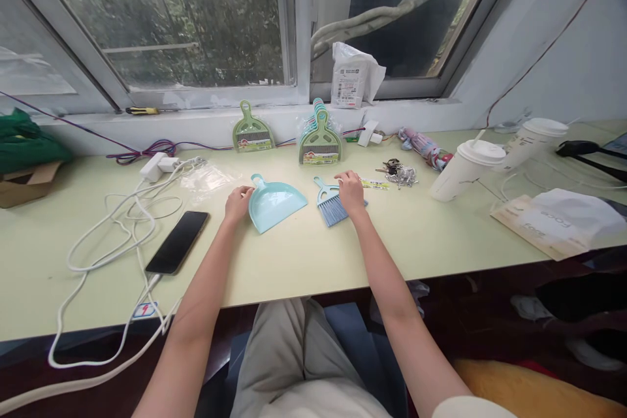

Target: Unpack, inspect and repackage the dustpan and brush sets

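A light blue dustpan (275, 204) lies on the table, its handle pointing away from me. My left hand (238, 204) pinches its left edge close to the handle. To the right is a small matching hand brush (332, 209) with grey-blue bristles, also flat on the table. My right hand (351, 194) is closed over the right side of the brush, hiding part of it. Behind it lies a printed label strip (375, 184). Packaged green dustpan sets (321, 140) stand against the wall, with a single packaged set (252, 130) to their left.
On the left are a phone (177, 243), tangled white cables (105, 261) and clear plastic wrapping (208, 179). Keys (401, 173), lidded paper cups (467, 170) and a paper bag (553, 222) occupy the right. A white package (350, 81) rests on the window ledge.
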Demonstrator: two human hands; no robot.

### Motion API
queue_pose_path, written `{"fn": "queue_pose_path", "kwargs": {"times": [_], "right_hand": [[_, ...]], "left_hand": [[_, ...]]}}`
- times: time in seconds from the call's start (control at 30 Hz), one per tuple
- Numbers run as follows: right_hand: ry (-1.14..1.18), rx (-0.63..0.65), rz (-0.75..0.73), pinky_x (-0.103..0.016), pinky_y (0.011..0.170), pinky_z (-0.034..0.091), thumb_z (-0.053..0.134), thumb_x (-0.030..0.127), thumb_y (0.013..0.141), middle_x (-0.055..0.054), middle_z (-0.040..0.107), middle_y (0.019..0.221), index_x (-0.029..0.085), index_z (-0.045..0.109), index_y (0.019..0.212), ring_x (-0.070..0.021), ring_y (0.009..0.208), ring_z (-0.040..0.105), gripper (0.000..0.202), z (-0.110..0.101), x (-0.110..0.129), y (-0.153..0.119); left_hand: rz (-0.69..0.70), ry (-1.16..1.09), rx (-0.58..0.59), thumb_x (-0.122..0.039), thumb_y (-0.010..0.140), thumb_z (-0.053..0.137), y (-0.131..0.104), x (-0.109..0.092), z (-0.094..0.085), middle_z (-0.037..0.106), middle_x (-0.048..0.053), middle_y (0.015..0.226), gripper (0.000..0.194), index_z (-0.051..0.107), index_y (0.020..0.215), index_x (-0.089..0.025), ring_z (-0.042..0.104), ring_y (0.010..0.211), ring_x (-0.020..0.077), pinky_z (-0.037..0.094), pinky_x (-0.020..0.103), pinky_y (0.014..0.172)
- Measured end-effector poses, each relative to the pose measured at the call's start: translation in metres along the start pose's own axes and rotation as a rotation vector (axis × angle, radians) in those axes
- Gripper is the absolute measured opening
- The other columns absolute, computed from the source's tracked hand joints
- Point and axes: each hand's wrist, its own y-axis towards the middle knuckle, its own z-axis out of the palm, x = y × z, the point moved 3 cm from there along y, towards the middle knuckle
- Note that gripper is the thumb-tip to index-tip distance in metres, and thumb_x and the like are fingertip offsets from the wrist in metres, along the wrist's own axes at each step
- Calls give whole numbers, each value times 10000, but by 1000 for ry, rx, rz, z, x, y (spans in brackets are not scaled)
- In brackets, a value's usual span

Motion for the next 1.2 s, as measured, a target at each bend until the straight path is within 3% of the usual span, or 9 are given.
{"fn": "queue_pose_path", "kwargs": {"times": [0.13,0.27,0.5,0.6,0.73,0.8,1.0,1.07,1.2], "right_hand": [[-206,130,89,-445,901,317,522,414,877,-180,630,1002,127,666,947,-316,1031,496,329,9,9,-8],[-256,157,122,-471,906,295,560,395,843,-219,610,1092,97,649,1028,-338,1051,499,361,11,17,-12],[-227,261,121,-458,890,304,637,400,744,-189,630,1061,145,709,866,-340,1054,499,292,9,22,-12],[-199,226,110,-435,879,314,640,407,719,-166,625,1037,151,703,826,-314,1017,509,285,7,24,-10],[-87,67,82,-404,891,303,591,390,776,-105,614,1041,178,677,857,-260,1002,512,243,3,34,-9],[-18,39,19,-388,890,302,583,386,805,-76,618,1060,202,666,895,-236,1010,511,221,5,46,-12],[-10,181,-236,-394,926,291,568,305,870,-81,653,1093,207,679,996,-238,1105,480,195,24,79,-28],[-17,213,-276,-390,927,296,562,294,883,-78,658,1103,213,687,1019,-231,1105,488,201,26,79,-29],[3,267,-263,-368,882,330,599,370,864,-57,685,1061,237,721,977,-228,1059,520,213,21,75,-26]], "left_hand": [[-15,143,49,-511,835,473,-6,-7,0,697,79,984,352,661,948,-235,613,880,255,401,305,692],[-7,262,50,-459,832,469,-8,-9,1,699,72,889,275,638,850,-243,612,825,261,372,306,653],[35,380,50,-386,840,412,-8,-10,3,670,100,799,264,592,729,-228,604,797,277,340,307,600],[48,389,59,-366,836,414,-11,-14,3,647,96,730,265,572,677,-224,599,747,265,333,301,583],[96,364,109,-378,840,432,-22,-31,14,633,87,686,273,559,653,-224,595,705,254,331,299,596],[166,320,147,-414,860,420,-33,-46,26,641,81,701,296,568,680,-232,597,706,250,334,300,614],[568,117,338,-421,958,233,-68,-85,60,639,66,746,472,581,699,-235,584,718,208,376,303,679],[680,130,309,-413,953,291,-71,-87,58,646,63,818,405,625,804,-239,587,758,199,399,297,706],[880,262,98,-355,873,528,-65,-84,43,616,103,1144,292,601,1131,-239,556,1058,250,409,355,897]]}}
